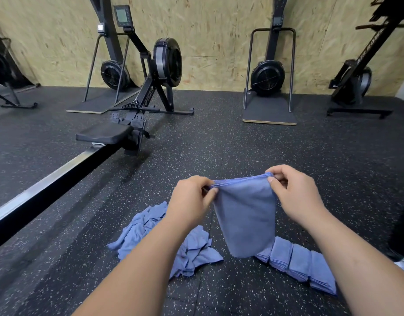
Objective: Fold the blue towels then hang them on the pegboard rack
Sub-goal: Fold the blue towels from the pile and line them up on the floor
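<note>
Folded blue towel (245,215) hung btwn hands: left hand (192,199) & right hand (294,195) each pinched a top corner.

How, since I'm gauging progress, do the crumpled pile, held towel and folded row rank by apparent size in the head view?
1. Crumpled pile, partly behind the left arm.
2. Held towel and folded row: look alike; the towel is nearer the camera, so unranked.
</note>
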